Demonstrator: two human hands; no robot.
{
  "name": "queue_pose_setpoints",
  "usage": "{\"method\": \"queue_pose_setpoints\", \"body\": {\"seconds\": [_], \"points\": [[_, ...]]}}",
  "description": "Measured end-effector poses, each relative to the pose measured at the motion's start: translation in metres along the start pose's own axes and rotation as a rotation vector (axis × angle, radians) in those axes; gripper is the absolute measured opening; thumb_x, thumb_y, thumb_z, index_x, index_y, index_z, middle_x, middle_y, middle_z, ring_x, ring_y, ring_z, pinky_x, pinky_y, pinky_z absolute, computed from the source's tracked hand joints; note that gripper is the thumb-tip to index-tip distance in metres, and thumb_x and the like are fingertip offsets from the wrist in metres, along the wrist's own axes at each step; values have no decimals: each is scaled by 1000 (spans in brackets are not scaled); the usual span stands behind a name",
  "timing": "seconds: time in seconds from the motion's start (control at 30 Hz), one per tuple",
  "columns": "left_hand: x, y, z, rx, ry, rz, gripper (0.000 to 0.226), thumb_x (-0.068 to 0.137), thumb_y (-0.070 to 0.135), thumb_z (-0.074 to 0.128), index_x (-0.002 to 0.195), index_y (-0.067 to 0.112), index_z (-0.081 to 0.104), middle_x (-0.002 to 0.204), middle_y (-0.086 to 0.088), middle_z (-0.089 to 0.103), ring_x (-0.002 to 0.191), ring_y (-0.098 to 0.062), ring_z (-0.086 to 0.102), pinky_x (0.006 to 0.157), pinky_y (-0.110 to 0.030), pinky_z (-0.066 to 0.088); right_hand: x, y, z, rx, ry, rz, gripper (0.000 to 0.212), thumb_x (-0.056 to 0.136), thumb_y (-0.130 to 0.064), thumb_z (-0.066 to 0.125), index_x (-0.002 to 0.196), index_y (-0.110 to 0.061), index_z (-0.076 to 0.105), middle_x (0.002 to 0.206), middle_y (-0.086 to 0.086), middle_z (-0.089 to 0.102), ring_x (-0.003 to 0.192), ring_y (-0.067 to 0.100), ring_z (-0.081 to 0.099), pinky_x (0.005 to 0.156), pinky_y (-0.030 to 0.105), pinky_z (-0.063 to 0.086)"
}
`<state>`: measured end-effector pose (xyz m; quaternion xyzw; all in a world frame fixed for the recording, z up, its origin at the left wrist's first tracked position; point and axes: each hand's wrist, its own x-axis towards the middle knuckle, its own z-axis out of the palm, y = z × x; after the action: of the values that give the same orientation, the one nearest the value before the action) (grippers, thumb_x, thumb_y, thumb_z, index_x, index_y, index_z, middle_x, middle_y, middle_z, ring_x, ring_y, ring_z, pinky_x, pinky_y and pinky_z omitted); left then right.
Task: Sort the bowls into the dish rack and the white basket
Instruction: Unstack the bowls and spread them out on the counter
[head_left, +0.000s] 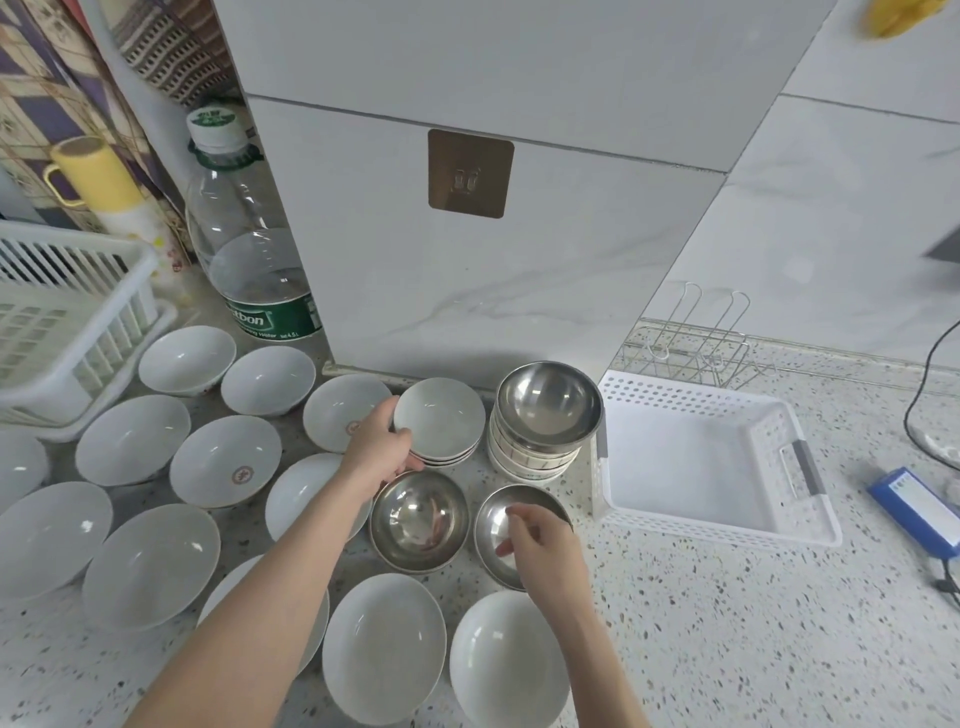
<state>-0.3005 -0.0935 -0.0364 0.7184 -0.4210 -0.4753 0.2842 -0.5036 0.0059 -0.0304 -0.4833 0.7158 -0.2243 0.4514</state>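
Observation:
Several white bowls (226, 460) lie spread over the speckled counter (727, 623). My left hand (376, 449) grips the left edge of a small stack of white dishes (441, 423) near the wall. My right hand (540, 545) holds the near rim of a steel bowl (501, 519), its fingers curled over the edge. Another steel bowl (420, 519) sits between my hands. A third steel bowl (548, 402) tops a stack of patterned bowls (530, 460). The white basket (696, 457) stands empty on the right. The white dish rack (62, 312) is at the far left.
A large clear water bottle (249, 249) and a yellow-lidded flask (104, 182) stand by the left wall. A wire rack (691, 343) sits behind the basket. A blue device (919, 512) with a black cable (930, 374) lies at the right edge.

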Motion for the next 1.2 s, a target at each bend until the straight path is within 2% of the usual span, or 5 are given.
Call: {"method": "queue_pose_setpoints", "body": {"seconds": [0.13,0.3,0.5,0.83,1.2], "points": [[2,0,-3,103,-33,44,41,92,6,38,116,40,41,85,4,68,46,-7,68,37,-18,36,0,-4,2,-53,-31,13,22,92,-27,46,103,-40,61,74,-27,69,78,4,65,78,34,54],[12,-3,-7,278,-14,77,42,87,13,38,120,38,44,84,1,75,68,-13,73,91,-39,51,1,-10,0,-80,-19,-13,22,94,-25,47,106,-36,62,71,-26,70,75,1,63,72,26,49],[7,3,-12,125,-53,61,50,87,7,38,129,34,44,58,-10,72,37,-13,55,40,-20,40,4,-19,5,18,-14,-70,21,95,-18,51,93,-32,65,68,-9,73,58,-8,56,64,12,40],[-16,2,-39,-155,92,127,55,87,7,39,132,39,40,59,-8,72,47,-18,67,37,-24,39,30,-49,21,-30,-84,-17,23,89,-6,45,74,4,60,61,1,70,50,14,41,54,30,32],[-60,-30,-76,-588,264,-35,41,94,-5,36,121,23,48,62,-18,70,32,-7,53,30,-13,28,69,-74,43,-136,-37,122,21,93,-1,38,79,-1,54,67,2,66,58,12,57,51,20,41]]}}
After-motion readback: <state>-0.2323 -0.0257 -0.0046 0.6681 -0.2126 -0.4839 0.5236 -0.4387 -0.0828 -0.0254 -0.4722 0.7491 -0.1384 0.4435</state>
